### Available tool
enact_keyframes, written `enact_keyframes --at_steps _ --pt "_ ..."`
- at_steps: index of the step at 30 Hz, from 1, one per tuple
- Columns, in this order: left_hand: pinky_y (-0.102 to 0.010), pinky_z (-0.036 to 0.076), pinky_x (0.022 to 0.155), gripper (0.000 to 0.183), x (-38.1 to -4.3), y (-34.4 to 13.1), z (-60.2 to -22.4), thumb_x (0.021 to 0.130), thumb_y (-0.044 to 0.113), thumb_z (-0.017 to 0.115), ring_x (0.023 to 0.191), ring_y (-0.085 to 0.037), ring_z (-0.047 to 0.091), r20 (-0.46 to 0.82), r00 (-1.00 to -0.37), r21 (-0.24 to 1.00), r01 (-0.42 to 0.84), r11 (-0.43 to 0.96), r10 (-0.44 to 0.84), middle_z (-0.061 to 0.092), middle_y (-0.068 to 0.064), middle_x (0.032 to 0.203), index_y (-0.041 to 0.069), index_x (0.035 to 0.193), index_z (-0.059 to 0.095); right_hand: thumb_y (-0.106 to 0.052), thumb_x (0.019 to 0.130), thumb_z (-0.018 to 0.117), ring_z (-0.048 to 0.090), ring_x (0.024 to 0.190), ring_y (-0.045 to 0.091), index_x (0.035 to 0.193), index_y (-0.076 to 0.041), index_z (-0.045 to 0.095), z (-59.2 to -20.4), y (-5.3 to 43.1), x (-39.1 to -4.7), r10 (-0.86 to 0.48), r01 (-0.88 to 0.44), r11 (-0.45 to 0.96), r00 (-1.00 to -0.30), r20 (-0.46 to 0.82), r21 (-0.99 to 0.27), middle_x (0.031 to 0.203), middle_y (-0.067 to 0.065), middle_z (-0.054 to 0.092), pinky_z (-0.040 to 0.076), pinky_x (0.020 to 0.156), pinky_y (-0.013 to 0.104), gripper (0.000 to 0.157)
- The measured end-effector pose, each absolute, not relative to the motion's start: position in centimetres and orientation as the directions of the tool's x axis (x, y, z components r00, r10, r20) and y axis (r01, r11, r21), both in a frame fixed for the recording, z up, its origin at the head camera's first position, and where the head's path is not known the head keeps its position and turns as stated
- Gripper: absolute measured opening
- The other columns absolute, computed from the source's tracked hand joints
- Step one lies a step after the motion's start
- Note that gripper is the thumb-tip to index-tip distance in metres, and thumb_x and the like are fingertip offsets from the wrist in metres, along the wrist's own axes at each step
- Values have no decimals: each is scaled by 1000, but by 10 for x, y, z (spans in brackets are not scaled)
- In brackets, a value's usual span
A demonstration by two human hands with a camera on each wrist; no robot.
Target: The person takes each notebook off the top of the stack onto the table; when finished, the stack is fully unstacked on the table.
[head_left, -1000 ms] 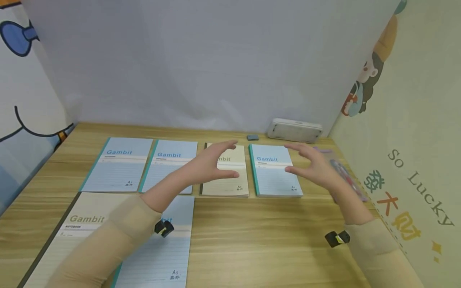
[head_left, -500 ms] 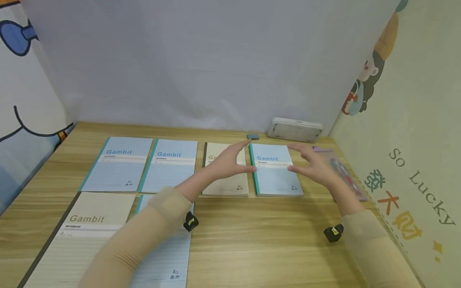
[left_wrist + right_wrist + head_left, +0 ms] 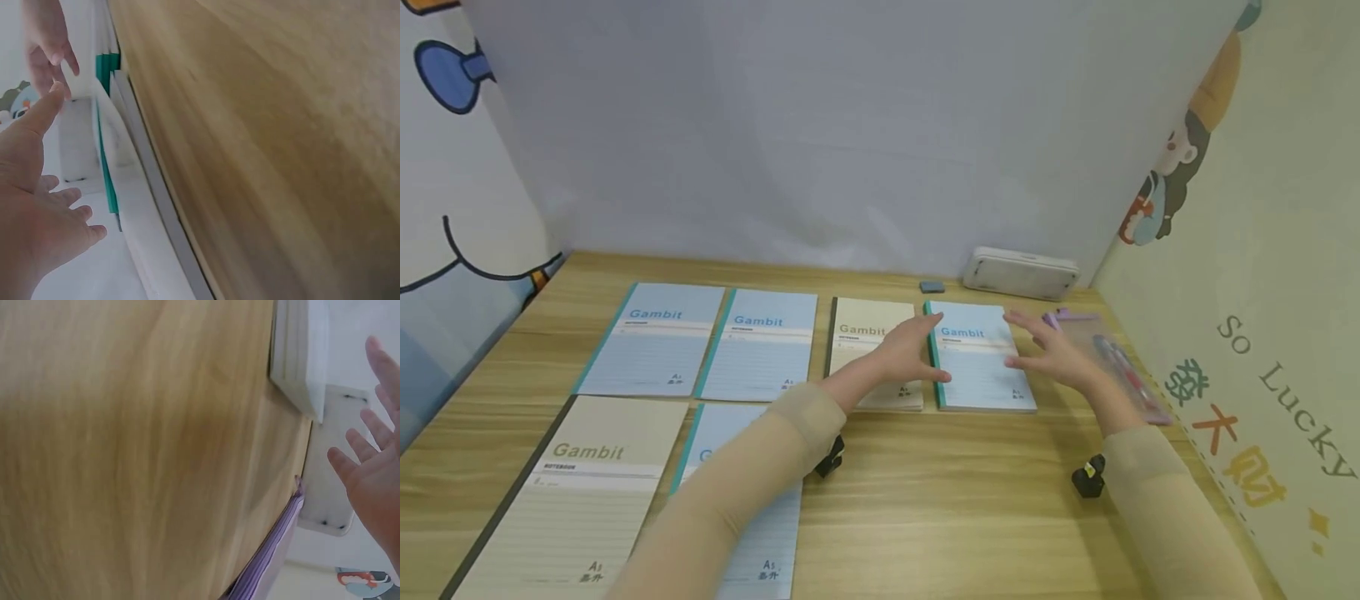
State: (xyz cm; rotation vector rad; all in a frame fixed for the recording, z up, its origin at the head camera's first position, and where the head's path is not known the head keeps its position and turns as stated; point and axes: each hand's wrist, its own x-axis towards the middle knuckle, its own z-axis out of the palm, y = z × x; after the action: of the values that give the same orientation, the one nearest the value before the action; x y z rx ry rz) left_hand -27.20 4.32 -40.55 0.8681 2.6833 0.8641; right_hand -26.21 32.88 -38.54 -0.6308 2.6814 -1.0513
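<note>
A blue notebook [image 3: 973, 367] with a teal spine, apparently a small stack, lies between my two hands. My left hand [image 3: 901, 350] reaches over a cream notebook [image 3: 853, 318], its thumb and fingertips above the teal spine. On the other side, my right hand [image 3: 1063, 362] hovers by the blue notebook's right edge with fingers spread. Both wrist views show the left hand [image 3: 31, 212] and right hand [image 3: 375, 481] raised over the table, gripping nothing. Whether any fingertip touches a cover I cannot tell.
Two blue notebooks, one left [image 3: 651, 358] and one right [image 3: 760, 358], lie in the back row. Nearer are a larger cream notebook [image 3: 580, 500] and a blue one [image 3: 767, 525], partly under my left sleeve. A grey eraser [image 3: 932, 287], white case [image 3: 1021, 273] and purple pouch [image 3: 1123, 362] lie beyond.
My left hand has moved right, from over the cream notebook to the blue notebook's spine. The right hand has stayed near the right edge, with little shift. The notebooks have not moved.
</note>
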Motion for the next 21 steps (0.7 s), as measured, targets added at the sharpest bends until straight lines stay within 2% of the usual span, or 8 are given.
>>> enact_keyframes --at_steps 5,11,21 --pt "-43 14 116 103 -274 44 -410 78 50 72 144 -28 15 -53 -826 521 457 721 562 19 -11 156 8 152 14 -28 84 72 12 140 45 149 -7 26 -395 338 -266 -436 -292 729 -895 -91 -619 157 18 11 18 107 64 82" --pt "-47 11 116 102 -275 40 -417 80 57 67 145 -29 13 -103 -821 486 451 749 562 20 -11 156 7 152 14 -41 82 72 9 142 43 151 -12 21 -406 341 -266 -405 -241 795 -894 -191 -557 157 18 11 11 109 63 91" --pt "-48 6 117 93 -276 40 -420 82 54 65 146 -27 9 -106 -798 521 464 717 594 23 -6 156 11 151 19 -42 84 69 7 142 42 151 -17 22 -409 341 -265 -381 -177 784 -894 -236 -595 156 18 13 9 110 62 86"
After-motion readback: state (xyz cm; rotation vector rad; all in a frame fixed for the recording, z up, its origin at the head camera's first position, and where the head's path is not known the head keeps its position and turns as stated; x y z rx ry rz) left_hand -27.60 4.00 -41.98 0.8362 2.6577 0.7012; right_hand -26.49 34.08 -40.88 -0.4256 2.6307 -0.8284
